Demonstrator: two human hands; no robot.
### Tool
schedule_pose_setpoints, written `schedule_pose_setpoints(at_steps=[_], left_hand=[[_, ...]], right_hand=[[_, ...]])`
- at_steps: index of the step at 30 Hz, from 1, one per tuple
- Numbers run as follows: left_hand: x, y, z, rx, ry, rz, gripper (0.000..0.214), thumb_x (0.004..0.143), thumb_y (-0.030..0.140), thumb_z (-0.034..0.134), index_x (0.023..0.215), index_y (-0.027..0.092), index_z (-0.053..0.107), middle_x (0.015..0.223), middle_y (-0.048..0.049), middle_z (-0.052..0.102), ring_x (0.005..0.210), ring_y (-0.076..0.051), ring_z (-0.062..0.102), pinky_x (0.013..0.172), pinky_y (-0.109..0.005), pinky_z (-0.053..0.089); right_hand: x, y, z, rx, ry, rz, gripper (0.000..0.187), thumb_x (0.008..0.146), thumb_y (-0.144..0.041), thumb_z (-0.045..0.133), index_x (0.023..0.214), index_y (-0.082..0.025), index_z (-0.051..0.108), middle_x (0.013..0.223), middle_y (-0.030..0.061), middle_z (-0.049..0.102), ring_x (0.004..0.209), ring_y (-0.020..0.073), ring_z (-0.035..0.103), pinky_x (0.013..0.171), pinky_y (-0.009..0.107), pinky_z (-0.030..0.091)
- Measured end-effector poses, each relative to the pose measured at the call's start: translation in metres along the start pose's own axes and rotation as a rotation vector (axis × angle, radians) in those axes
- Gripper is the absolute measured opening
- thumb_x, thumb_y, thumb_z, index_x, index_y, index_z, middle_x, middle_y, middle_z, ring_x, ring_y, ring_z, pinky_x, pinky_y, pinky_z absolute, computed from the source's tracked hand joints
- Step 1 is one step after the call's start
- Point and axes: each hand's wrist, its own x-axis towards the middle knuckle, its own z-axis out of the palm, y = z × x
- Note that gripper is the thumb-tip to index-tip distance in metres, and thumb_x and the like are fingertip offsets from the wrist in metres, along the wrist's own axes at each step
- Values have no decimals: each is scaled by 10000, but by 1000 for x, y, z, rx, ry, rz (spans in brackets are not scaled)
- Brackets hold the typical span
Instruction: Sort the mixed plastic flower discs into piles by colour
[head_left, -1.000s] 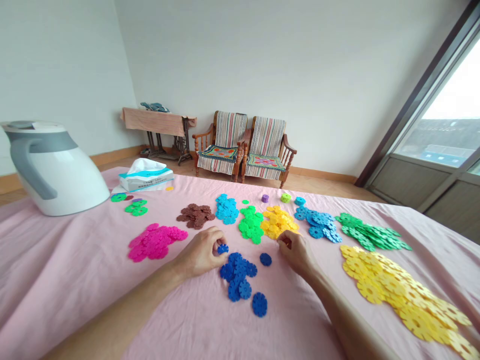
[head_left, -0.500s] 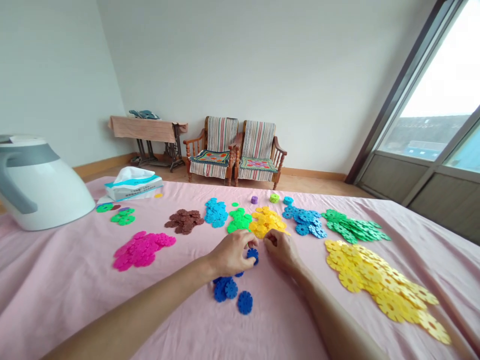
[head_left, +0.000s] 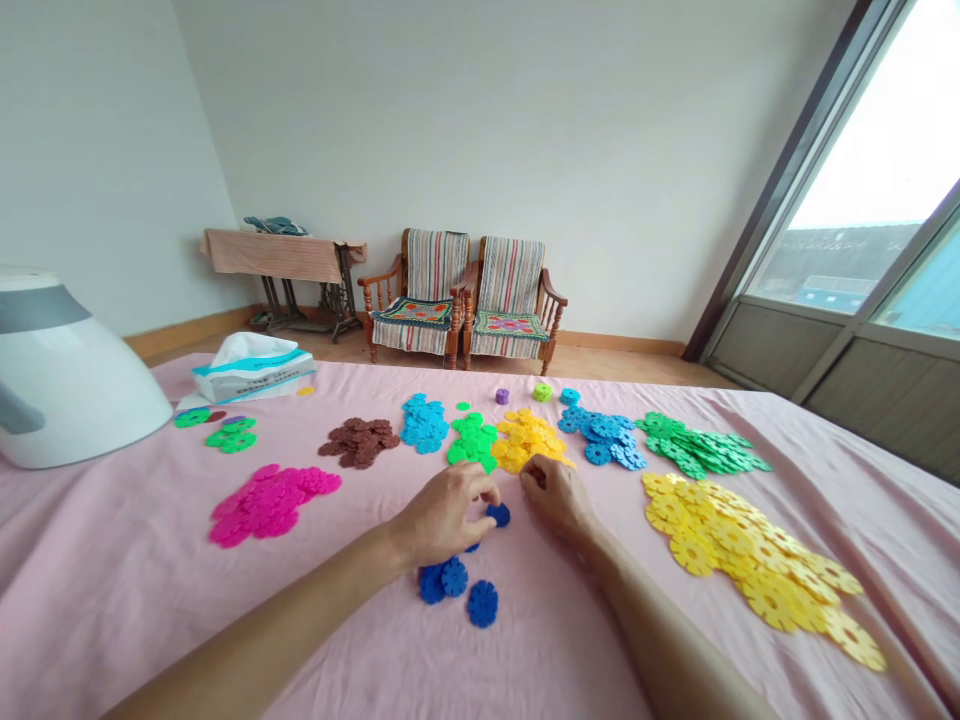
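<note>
My left hand point(head_left: 442, 515) hangs low over the pink sheet point(head_left: 135, 570), fingers curled and pointing right. A dark blue snowflake disc point(head_left: 498, 514) lies just beyond its fingertips. Beneath the hand sits a small group of dark blue discs point(head_left: 441, 579), partly hidden by it, and a single dark blue disc point(head_left: 483, 603) lies nearer me. My right hand point(head_left: 551, 497) faces the left hand across a small gap, its fingers bunched. Whether either hand pinches a piece is hidden.
Sorted piles of discs spread across the sheet: magenta point(head_left: 270, 505), brown point(head_left: 358, 442), light blue point(head_left: 424, 423), bright green point(head_left: 472, 442), yellow point(head_left: 739, 560). A white kettle point(head_left: 67, 380) and tissue box point(head_left: 251, 370) stand at the left. Wooden armchairs point(head_left: 469, 295) stand beyond.
The view has turned slightly, shifting everything left and down. My hands have drawn closer together over the dark blue discs, and the left hand has moved a little right.
</note>
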Motion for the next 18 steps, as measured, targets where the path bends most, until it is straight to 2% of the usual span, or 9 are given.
schedule_pose_setpoints(at_steps=[3,6,10,18], left_hand=[[-12,9,-14,-34,-225,104,93,700,183,663,790,185,642,788,4,606,752,-143,558,673,-227,429],[-22,17,-20,9,-343,180,254,635,255,752,858,196,644,837,0,619,821,-170,564,740,-254,438],[-25,24,-17,92,-386,234,234,608,215,766,793,194,624,794,9,617,838,-179,558,806,-284,422],[-24,24,-10,118,-370,236,205,618,170,692,781,193,571,819,10,604,783,-157,550,740,-249,432]], right_hand=[[0,0,0,-5,1,2,117,731,-187,483,662,-190,577,593,-16,558,559,112,451,525,213,277],[0,-1,0,-11,-2,5,113,729,-181,488,661,-190,578,590,-19,562,549,109,445,519,214,270],[0,-1,-1,-16,-8,4,116,736,-184,488,661,-190,577,589,-19,563,545,108,451,514,211,270],[1,0,1,-24,1,-1,107,738,-186,489,658,-190,562,586,-21,562,553,108,467,522,214,270]])
